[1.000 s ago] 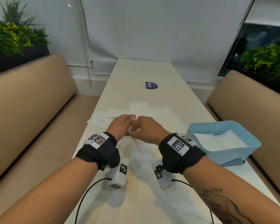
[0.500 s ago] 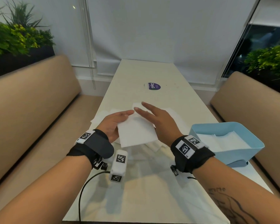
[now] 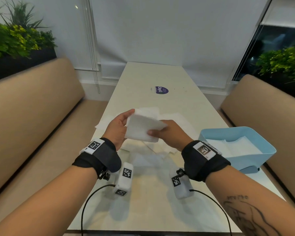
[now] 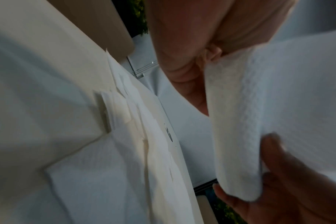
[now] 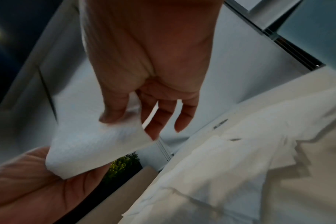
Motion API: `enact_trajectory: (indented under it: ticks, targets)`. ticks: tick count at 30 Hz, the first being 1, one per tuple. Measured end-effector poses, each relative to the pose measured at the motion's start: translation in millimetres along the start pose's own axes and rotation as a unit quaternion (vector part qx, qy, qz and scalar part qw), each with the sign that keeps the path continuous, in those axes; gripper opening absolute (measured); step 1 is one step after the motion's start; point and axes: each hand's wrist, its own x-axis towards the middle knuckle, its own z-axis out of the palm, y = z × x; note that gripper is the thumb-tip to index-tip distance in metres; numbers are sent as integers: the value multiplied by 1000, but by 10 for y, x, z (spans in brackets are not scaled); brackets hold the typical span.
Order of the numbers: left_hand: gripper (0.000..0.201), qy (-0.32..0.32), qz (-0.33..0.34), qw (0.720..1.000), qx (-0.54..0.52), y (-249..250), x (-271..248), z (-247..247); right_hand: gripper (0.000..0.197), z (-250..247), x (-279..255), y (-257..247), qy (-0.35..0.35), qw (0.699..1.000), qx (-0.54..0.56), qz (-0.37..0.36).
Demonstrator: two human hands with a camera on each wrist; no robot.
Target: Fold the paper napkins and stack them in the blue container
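The counter (image 3: 160, 210) carries everything. The blue container (image 3: 255, 160) sits on its right side, close to the right edge, so a careless push while loading could slide it further out. Napkins already laid in it (image 3: 242, 145) lie flat but not quite square, and I judge that another one dropped from above would land askew and leave the stack untidy.

Loose napkins (image 3: 177, 116) are spread overlapping across the middle of the counter, under and beyond the hands. They are thin and light. A wrist or a trailing cable (image 3: 92, 196) dragged across them could ruffle them or sweep one off the left edge.

The folded napkin (image 3: 143, 128) is held in the air above that spread, left of the container and well apart from it. It is white, soft, embossed along one border, roughly rectangular and slightly bowed, with its layers not pressed flat. The left hand (image 3: 117, 128) grips its left side, fingers running up to the far corner. The right hand (image 3: 170, 133) pinches its near right part, thumb (image 3: 152, 133) on top and fingers beneath. If one hand lets go before the crease is set, the fold will probably spring open, and pulling the hands apart could tear the paper.
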Motion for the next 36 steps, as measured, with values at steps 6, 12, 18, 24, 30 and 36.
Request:
enact_trajectory:
  ticks: [6, 12, 18, 24, 30, 36]
  targets:
    - [79, -18, 7, 1000, 14, -43, -63, 68, 19, 31, 65, 36, 66, 986, 115, 104]
    - [84, -26, 4, 1000, 7, -10, -69, 76, 24, 44, 107, 13, 75, 975, 160, 136]
    - [81, -29, 5, 999, 19, -20, -66, 85, 19, 51, 113, -5, 114, 979, 119, 122]
    - [68, -30, 8, 999, 26, -27, -51, 90, 27, 65, 141, 19, 124, 986, 49, 102]
    - [42, 4, 18, 1000, 21, -17, -65, 116, 24, 100, 155, 33, 131, 987, 10, 94]
    - [36, 13, 30, 997, 73, -29, -60, 131, 34, 120, 164, 19, 141, 986, 16, 88]
